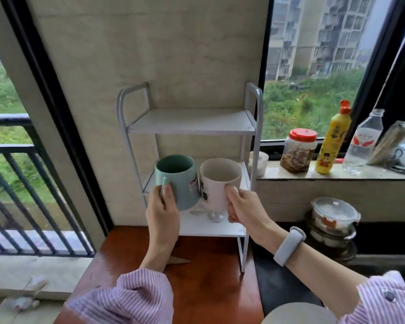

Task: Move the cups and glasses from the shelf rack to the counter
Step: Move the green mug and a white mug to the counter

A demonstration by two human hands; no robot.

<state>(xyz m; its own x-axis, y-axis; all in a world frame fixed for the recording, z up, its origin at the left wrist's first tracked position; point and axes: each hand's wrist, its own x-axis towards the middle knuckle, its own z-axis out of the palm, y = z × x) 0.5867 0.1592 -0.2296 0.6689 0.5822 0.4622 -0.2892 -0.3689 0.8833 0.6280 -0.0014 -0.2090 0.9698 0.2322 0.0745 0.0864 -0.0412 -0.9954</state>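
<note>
In the middle of the frame, the left hand (163, 212) is gripping a teal ceramic mug (177, 181) by its handle, the fingers (168, 192) clenched around that handle with the thumb pressing on its outer face. Just to its right, the right hand (244, 208) is grasping a cream ceramic mug with dark printed markings (216, 183), its fingers closing around the mug's right side, where a handle may be hidden under them. The two mugs are being held upright, side by side and touching or nearly touching, in front of the middle tier of a white three-tier metal shelf rack (192, 122) that is standing on a reddish-brown wooden desk (206, 288) against a pale tiled wall. Whether the mugs are resting on the tier or hanging just off it cannot be told.

Below the mugs, on the rack's lowest tier, clear glass pieces (214, 216) are showing, partly hidden; their shape is unclear. The top tier is lying bare.

A grey band (289, 245) is sitting on the right wrist, and both forearms are wearing pink-and-white striped sleeves (131, 300) at the bottom of the frame.

At the right of the frame, a stone window ledge (337, 174) is carrying a red-lidded plastic jar (298, 150), a yellow squeeze bottle with an orange cap (333, 139) and a clear plastic water bottle (365, 141).
</note>
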